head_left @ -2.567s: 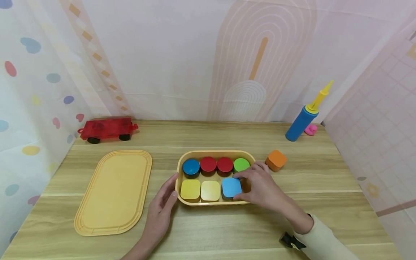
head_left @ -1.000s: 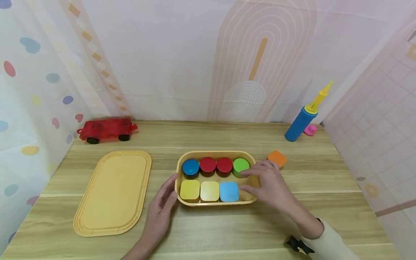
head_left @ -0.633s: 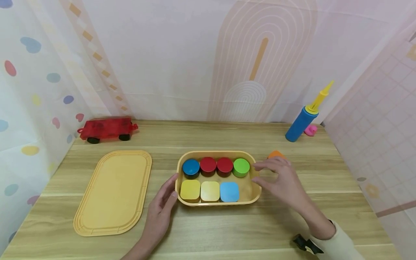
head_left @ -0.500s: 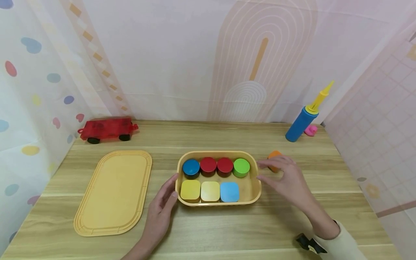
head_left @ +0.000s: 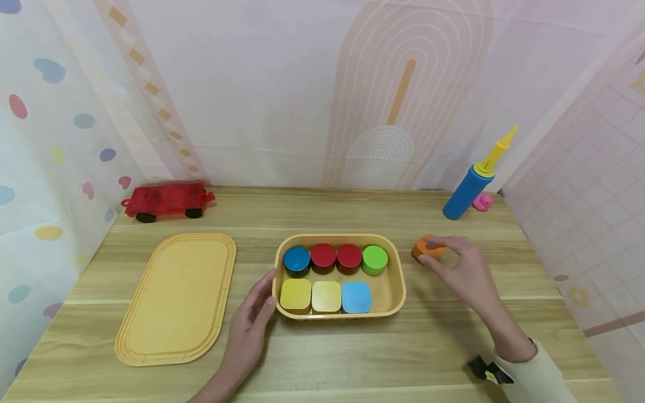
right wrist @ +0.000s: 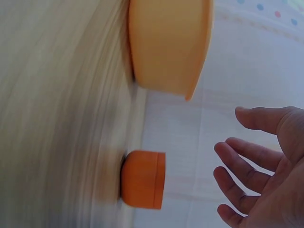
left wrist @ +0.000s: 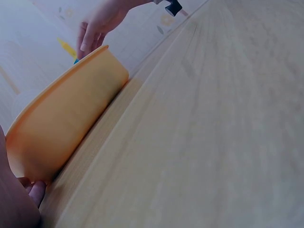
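Note:
A yellow oblong box [head_left: 387,291] holds two rows of toy blocks. Its back row has a round blue block [head_left: 297,258], two round red ones [head_left: 323,255] and a round green one [head_left: 375,258]. In front sit a square yellow block [head_left: 295,294], a cream one [head_left: 326,296] and a light blue one [head_left: 356,297]. My left hand [head_left: 248,330] rests against the box's left end with fingers extended. Beyond the right end stands a square orange block [head_left: 421,250]. My right hand [head_left: 468,274] hovers over it, thumb and fingers spread apart; the right wrist view shows a gap between them.
A flat yellow lid [head_left: 176,299] lies on the wooden table [head_left: 342,364] to the left. Behind it stands a red toy wagon [head_left: 167,200]. At the back right are a blue and yellow hand pump [head_left: 466,193] and a pink toy duck [head_left: 482,202].
The light blue block was let go in the front row, beside the cream one. My right hand has since moved right, out of the box, to the orange block. The left hand stayed put.

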